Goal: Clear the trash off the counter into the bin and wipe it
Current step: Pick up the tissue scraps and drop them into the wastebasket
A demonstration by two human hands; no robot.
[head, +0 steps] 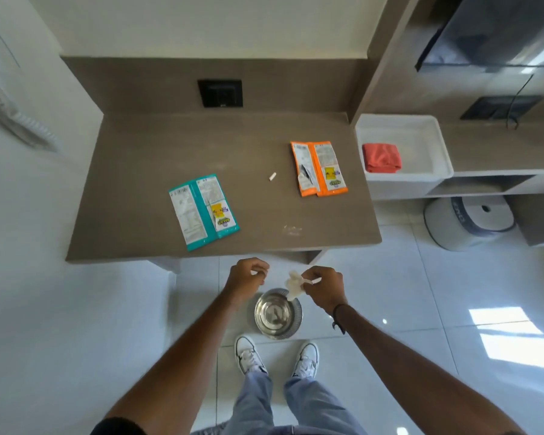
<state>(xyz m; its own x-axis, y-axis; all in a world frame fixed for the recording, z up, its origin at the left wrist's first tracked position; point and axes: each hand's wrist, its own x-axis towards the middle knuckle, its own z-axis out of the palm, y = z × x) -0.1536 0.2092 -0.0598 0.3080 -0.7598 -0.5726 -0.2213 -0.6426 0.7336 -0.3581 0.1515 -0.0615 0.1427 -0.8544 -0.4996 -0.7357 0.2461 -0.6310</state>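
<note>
Black wall socket at back; dark screen upper right.

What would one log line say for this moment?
right hand: pinches tissue over bin | left hand: curled, empty | counter: teal wrapper, orange wrapper, scrap | cloth: in tray

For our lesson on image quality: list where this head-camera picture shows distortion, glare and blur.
Head view: wide-angle distortion bends the edges of the counter and tilts the walls; sunlit patches glare off the floor tiles at right; the ribbed object at the left edge is blurred; the steel bin shows dull reflections.
</note>
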